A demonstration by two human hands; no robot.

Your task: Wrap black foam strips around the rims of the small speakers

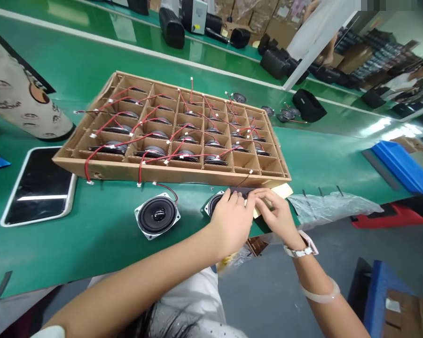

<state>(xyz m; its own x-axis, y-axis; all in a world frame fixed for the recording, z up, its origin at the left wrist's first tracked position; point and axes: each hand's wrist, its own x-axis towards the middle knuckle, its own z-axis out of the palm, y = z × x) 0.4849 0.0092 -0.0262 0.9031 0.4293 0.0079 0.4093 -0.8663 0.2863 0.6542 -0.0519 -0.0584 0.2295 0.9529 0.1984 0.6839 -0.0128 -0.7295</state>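
My left hand (232, 219) and my right hand (277, 211) meet at the front edge of the green table, their fingers curled together in a pinch. What they hold is hidden behind the fingers. A pale yellow paper (283, 191) shows behind and below my right hand. Partly covered by my left hand is a speaker (214, 203). Another square-framed speaker (158, 214) lies face up to the left, its red wire and white plug stretching back. Just beyond my hands stands a cardboard box (172, 174) with dividers, many cells holding speakers with red wires.
A smartphone (38, 183) lies left of the box, beside a patterned cylinder (24, 94). Clear plastic (333, 206) and a blue tray (405, 166) are at right. Black speaker housings (308, 104) and loose speakers (285, 115) sit behind. Another person (405, 84) is at far right.
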